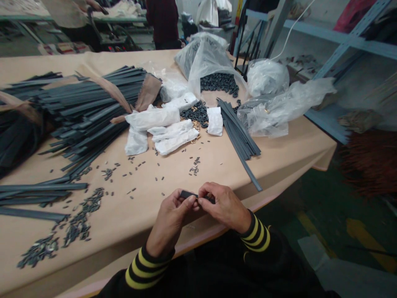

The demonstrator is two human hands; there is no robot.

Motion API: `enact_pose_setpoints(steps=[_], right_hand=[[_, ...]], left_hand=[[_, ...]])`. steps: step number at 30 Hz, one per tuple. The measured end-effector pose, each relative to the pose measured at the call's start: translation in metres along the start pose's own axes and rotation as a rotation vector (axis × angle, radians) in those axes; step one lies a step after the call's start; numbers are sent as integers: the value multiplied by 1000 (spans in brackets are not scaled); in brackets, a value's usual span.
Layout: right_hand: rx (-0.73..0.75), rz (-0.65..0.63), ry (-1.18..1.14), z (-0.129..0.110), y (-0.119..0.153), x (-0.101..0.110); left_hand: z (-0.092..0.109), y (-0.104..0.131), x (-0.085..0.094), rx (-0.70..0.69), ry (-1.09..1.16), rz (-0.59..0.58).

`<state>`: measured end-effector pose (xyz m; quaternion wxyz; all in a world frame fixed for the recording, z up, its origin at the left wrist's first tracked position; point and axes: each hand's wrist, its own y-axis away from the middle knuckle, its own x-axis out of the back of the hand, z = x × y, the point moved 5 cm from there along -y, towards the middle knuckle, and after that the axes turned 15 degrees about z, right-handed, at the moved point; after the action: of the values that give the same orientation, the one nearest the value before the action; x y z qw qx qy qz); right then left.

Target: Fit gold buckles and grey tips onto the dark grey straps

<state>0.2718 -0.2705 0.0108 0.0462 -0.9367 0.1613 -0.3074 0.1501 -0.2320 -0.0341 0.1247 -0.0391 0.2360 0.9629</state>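
A narrow, dark strip is held nearly level at six o'clock from the view's centre, its blunt end pointing to nine o'clock and sitting slightly higher. A dark stretch also shows toward three o'clock; with the middle mostly hidden, whether both belong to one piece cannot be told.

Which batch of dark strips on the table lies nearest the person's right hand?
The small fanned batch right of the white packets, one strip jutting out near the right hand; other strips lie farther left.
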Motion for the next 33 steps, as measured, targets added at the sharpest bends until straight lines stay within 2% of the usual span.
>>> enact_pose_setpoints(steps=[7, 12, 14, 17, 19, 21, 24, 26, 33], right_hand=[[-15, -13, 61, 5, -1, 0], [-53, -22, -24, 6, 0, -3], [-102, -20, -92, 10, 0, -6], [-221, -20, -219, 21, 0, -11], [-304, -35, -315, 28, 0, -14], [-354, -53, -390, 32, 0, -15], [-363, -100, -458, 32, 1, -16], [-353, -143, -493, 28, 3, -16], [-347, -206, -450, 19, 6, -13]], left_hand=[[-4, -1, 1, -21, -48, -23], [3, -4, 0, -121, -167, 30], [8, -2, -2, -201, -265, 89], [18, 9, -4, -420, -399, 203], [22, 15, -7, -498, -398, 193], [19, 16, -8, -405, -306, 92], [8, 12, -7, -90, -112, -76], [3, 10, -6, 71, -8, -159], [0, 10, -7, 267, 95, -320]])
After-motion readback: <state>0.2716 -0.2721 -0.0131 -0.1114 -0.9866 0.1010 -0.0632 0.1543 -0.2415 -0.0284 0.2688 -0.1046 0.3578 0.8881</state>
